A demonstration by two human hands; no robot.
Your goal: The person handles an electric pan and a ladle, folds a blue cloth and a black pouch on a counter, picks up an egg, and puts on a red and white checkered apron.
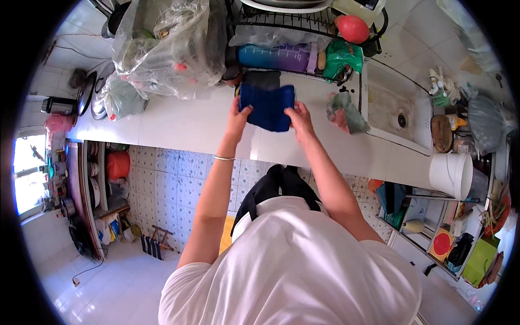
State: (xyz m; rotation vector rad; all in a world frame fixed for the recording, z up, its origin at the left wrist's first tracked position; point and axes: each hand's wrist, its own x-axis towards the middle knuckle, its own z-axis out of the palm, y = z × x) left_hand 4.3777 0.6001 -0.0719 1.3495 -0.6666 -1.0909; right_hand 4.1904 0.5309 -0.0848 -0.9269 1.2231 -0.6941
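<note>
A dark blue cloth (268, 107) is stretched between my two hands above the pale countertop (183, 122). My left hand (240, 115) pinches its left edge, thumb on top. On the opposite edge, my right hand (300, 118) grips the cloth the same way. Just behind it lies a dark grey flat item (262, 78), partly covered by the cloth. To the right of my right hand sits a crumpled heap of greenish and pink cloth or plastic (347, 113), close to the sink.
A white sink (392, 105) is set into the counter at right, with a white bucket (445, 174) beyond it. Large clear plastic bags (170, 53) stand at the back left. Behind my hands, a black rack (284, 24) holds a blue-purple bottle (272, 57) and a green bag (343, 57).
</note>
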